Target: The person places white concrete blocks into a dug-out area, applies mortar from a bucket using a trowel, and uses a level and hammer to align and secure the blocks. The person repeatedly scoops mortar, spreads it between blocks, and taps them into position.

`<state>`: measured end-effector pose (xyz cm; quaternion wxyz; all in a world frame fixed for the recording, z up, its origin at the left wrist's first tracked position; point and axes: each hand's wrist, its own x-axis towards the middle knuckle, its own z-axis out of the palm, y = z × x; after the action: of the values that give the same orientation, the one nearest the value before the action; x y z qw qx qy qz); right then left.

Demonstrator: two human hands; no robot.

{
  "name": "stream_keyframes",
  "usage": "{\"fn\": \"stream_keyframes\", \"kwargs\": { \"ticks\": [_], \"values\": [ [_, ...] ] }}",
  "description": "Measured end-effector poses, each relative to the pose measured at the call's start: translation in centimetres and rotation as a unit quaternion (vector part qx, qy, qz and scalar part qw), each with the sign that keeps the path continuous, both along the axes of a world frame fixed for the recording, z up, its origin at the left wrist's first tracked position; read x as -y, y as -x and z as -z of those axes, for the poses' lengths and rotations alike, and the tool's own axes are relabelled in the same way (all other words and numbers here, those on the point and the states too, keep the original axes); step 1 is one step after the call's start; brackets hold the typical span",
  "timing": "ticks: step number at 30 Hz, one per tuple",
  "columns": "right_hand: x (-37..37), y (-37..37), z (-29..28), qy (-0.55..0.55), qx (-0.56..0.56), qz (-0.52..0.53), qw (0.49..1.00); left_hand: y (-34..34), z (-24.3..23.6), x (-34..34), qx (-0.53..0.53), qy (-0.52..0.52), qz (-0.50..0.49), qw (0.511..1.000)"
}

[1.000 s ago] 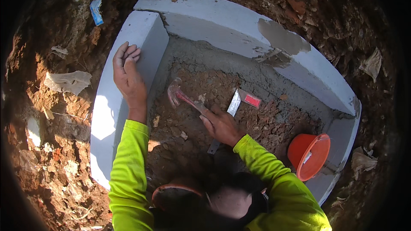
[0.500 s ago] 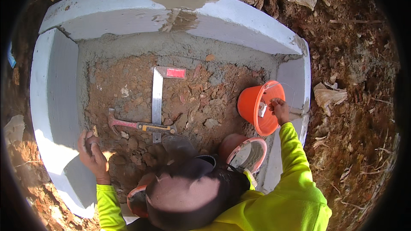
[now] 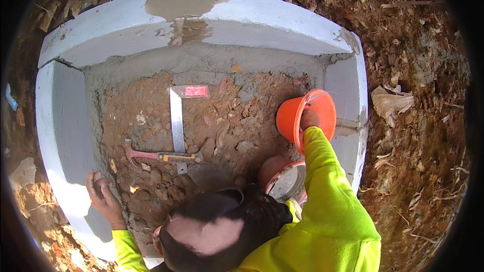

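Inside the rough dirt pit, the right hand (image 3: pixel 308 120) grips an orange plastic bucket (image 3: pixel 302 116); the left hand (image 3: pixel 101 194) rests open-palmed.

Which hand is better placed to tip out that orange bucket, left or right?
Right. The right hand is already inside the orange bucket, which sits tilted against the white wall. The left hand rests on the opposite wall, far across the pit, beyond the hammer.

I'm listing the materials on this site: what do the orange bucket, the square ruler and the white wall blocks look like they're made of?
Orange bucket: likely plastic, smooth and evenly coloured, with a thin rim. Square ruler: seems metal, flat, pale grey and slightly shiny, with a red patch at its corner. White wall blocks: probably concrete or a similar cast block, matte with crisp edges, smeared with grey mortar on top.
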<state>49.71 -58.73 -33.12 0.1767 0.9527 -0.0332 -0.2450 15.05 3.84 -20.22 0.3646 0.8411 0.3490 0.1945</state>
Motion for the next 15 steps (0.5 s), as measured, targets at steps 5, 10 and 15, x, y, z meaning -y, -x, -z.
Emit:
{"fn": "stream_keyframes", "kwargs": {
  "ticks": [5, 10, 15],
  "values": [
    [0.4, 1.1, 0.0, -0.047, -0.006, 0.010, 0.999, -1.2, 0.5, 1.2, 0.002, -0.010, 0.046, 0.999],
    [-3.0, 6.4, -3.7, -0.104, -0.032, 0.047, 0.993, 0.7, 0.3, 0.8, 0.011, 0.008, 0.009, 1.000],
    [-1.9, 6.6, -1.7, -0.110, -0.007, 0.041, 0.993, 1.6, 0.2, 0.7, -0.008, 0.032, -0.024, 0.999]
  ]
}}
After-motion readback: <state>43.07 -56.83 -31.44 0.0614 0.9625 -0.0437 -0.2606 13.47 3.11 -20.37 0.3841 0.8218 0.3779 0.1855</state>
